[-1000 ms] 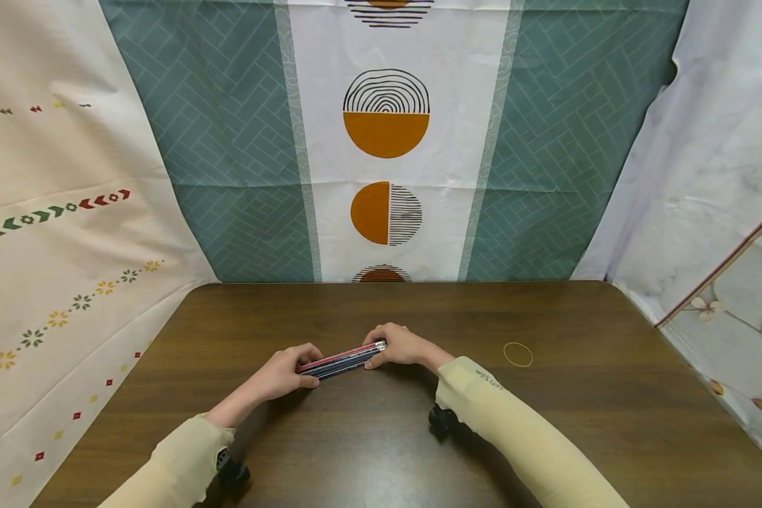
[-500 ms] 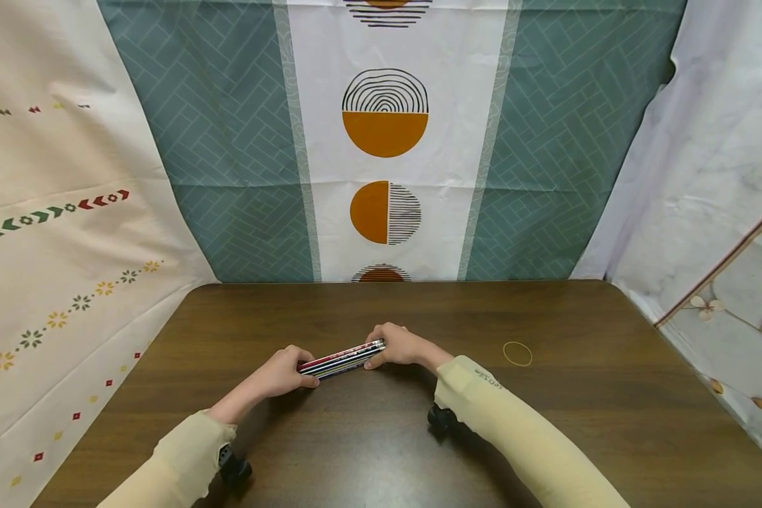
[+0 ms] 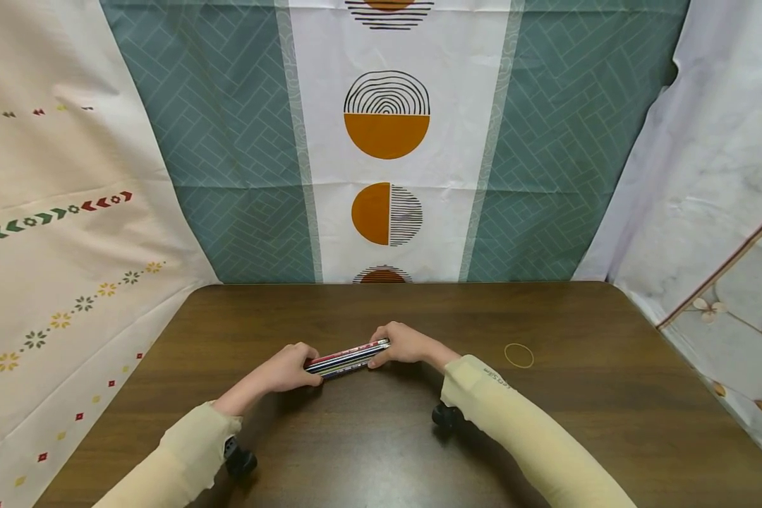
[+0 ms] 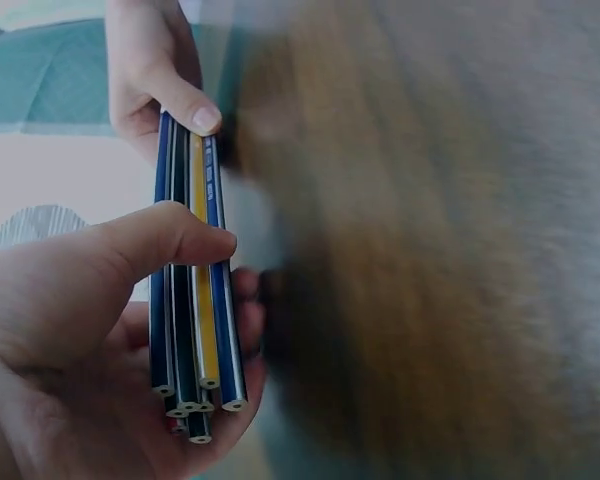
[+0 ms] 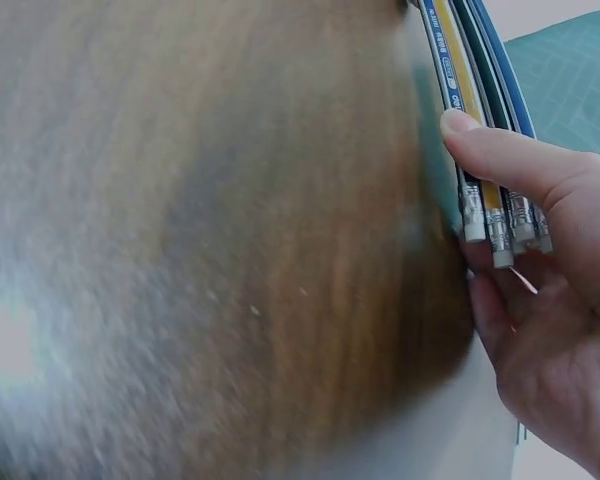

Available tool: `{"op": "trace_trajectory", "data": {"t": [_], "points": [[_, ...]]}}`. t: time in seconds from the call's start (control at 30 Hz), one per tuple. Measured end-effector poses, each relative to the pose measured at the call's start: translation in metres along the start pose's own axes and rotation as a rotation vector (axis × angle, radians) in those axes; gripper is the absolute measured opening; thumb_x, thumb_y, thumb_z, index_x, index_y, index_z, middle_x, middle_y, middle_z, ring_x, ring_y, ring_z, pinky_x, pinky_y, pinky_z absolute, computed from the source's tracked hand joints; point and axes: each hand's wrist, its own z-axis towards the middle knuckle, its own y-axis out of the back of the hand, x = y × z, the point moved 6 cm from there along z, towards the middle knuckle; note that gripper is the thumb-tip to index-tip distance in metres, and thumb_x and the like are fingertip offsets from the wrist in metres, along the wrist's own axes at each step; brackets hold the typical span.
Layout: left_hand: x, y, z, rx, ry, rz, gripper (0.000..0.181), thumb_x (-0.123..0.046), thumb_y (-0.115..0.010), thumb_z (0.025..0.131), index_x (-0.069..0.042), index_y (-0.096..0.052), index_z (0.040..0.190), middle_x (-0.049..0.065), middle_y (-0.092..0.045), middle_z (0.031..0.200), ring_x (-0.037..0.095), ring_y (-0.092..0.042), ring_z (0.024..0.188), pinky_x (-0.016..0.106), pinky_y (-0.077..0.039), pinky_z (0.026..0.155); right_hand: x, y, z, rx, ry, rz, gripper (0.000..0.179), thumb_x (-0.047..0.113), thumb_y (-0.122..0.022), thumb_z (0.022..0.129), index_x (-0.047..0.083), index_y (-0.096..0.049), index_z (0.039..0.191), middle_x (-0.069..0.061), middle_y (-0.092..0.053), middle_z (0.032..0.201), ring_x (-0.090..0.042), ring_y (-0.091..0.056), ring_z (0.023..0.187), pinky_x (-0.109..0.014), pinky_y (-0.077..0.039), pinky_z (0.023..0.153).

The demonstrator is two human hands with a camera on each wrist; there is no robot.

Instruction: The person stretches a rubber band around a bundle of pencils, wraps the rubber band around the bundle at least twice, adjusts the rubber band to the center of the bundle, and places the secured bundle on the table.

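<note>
Where the two hands come together over the middle of the surface [image 3: 355, 444], we find a bundle of pencils [image 3: 348, 359] spanning the space between them. Its long axis runs crosswise at a shallow slant, the left end nearer to the person and the right end farther off. As far as we can see, the pencils all point the same way: the blunt ends [image 4: 187, 405], with their cores showing, lie at the left hand [image 3: 288, 367], and the white erasers [image 5: 502, 258] lie at the right hand [image 3: 404, 344]. We note that both sets of ends are uneven and project past the hands.

At the left, the thumb [image 4: 170, 237] lies across the shafts, a yellow pencil [image 4: 208, 335] among them, while the fingers [image 4: 249, 322] curl round the opposite side. At the right, we see a similar grip, thumb on the near face and fingers [image 5: 492, 315] behind. Both hands are parted only by the bundle's thickness. On the surface beyond the right sleeve [image 3: 521, 416] we observe a thin yellow loop [image 3: 518, 344].
</note>
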Motion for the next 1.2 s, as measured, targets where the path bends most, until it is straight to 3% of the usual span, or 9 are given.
{"op": "trace_trajectory", "data": {"t": [0.2, 0.27, 0.47, 0.57, 0.7, 0.8, 1.07, 1.2], "points": [[-0.011, -0.004, 0.000, 0.109, -0.038, -0.086, 0.013, -0.007, -0.069, 0.084, -0.003, -0.063, 0.095, 0.000, -0.063, 0.067, 0.008, -0.058, 0.055, 0.023, -0.047, 0.054, 0.003, 0.002, -0.006, 0.077, -0.018, 0.127, 0.016, 0.011, -0.077, 0.085, 0.006, -0.072, 0.099, 0.000, -0.067, 0.076, -0.008, -0.058, 0.061, -0.021, -0.050, 0.059], [-0.013, -0.007, -0.001, 0.135, -0.047, -0.097, 0.015, -0.012, -0.071, 0.088, -0.005, -0.061, 0.097, -0.001, -0.058, 0.066, 0.008, -0.055, 0.051, 0.023, -0.047, 0.051, 0.003, 0.002, -0.008, 0.113, -0.019, 0.164, 0.014, 0.009, -0.076, 0.085, 0.005, -0.070, 0.098, 0.001, -0.065, 0.071, -0.008, -0.058, 0.057, -0.022, -0.050, 0.057], [-0.012, -0.012, -0.002, 0.124, -0.050, -0.134, 0.023, -0.029, -0.074, 0.089, -0.009, -0.064, 0.094, -0.005, -0.049, 0.058, 0.007, -0.044, 0.044, 0.021, -0.039, 0.043, 0.006, 0.003, -0.013, 0.142, 0.005, 0.232, 0.020, 0.018, -0.074, 0.089, 0.009, -0.069, 0.105, 0.001, -0.060, 0.071, -0.009, -0.045, 0.051, -0.022, -0.039, 0.050], [-0.011, -0.013, -0.002, 0.130, -0.043, -0.158, 0.024, -0.031, -0.073, 0.090, -0.009, -0.064, 0.092, -0.006, -0.048, 0.057, 0.008, -0.042, 0.043, 0.021, -0.037, 0.043, 0.006, 0.001, -0.014, 0.113, -0.003, 0.293, 0.019, 0.025, -0.069, 0.093, 0.011, -0.070, 0.106, -0.002, -0.061, 0.072, -0.010, -0.036, 0.048, -0.023, -0.033, 0.049], [-0.013, -0.018, -0.002, 0.178, -0.047, -0.183, 0.023, -0.031, -0.069, 0.093, -0.009, -0.063, 0.094, -0.005, -0.048, 0.060, 0.009, -0.042, 0.043, 0.022, -0.037, 0.044, 0.002, -0.001, -0.014, -0.014, -0.069, 0.336, 0.029, 0.041, -0.063, 0.096, 0.014, -0.073, 0.095, -0.002, -0.061, 0.064, -0.010, -0.028, 0.044, -0.023, -0.028, 0.047], [-0.014, -0.021, -0.002, 0.203, -0.055, -0.188, 0.023, -0.031, -0.067, 0.095, -0.009, -0.062, 0.099, -0.004, -0.049, 0.063, 0.009, -0.043, 0.044, 0.022, -0.038, 0.045, 0.001, -0.001, -0.016, -0.137, -0.121, 0.318, 0.036, 0.047, -0.062, 0.095, 0.015, -0.075, 0.086, 0.000, -0.059, 0.057, -0.009, -0.032, 0.043, -0.023, -0.029, 0.047], [-0.023, -0.028, 0.001, 0.255, -0.105, -0.212, 0.021, -0.027, -0.064, 0.097, -0.009, -0.058, 0.106, -0.004, -0.048, 0.059, 0.008, -0.043, 0.041, 0.022, -0.039, 0.042, 0.005, 0.005, -0.023, -0.407, -0.120, 0.248, 0.027, 0.023, -0.063, 0.095, 0.008, -0.076, 0.077, 0.002, -0.063, 0.059, -0.013, -0.058, 0.047, -0.020, -0.035, 0.048], [-0.030, -0.030, 0.005, 0.243, -0.127, -0.249, 0.022, -0.027, -0.066, 0.095, -0.008, -0.058, 0.101, -0.002, -0.053, 0.057, 0.009, -0.050, 0.041, 0.024, -0.045, 0.042, 0.007, 0.010, -0.026, -0.499, -0.100, 0.224, 0.028, 0.019, -0.062, 0.091, 0.010, -0.073, 0.066, 0.002, -0.062, 0.055, -0.016, -0.059, 0.046, -0.020, -0.035, 0.046]]}}
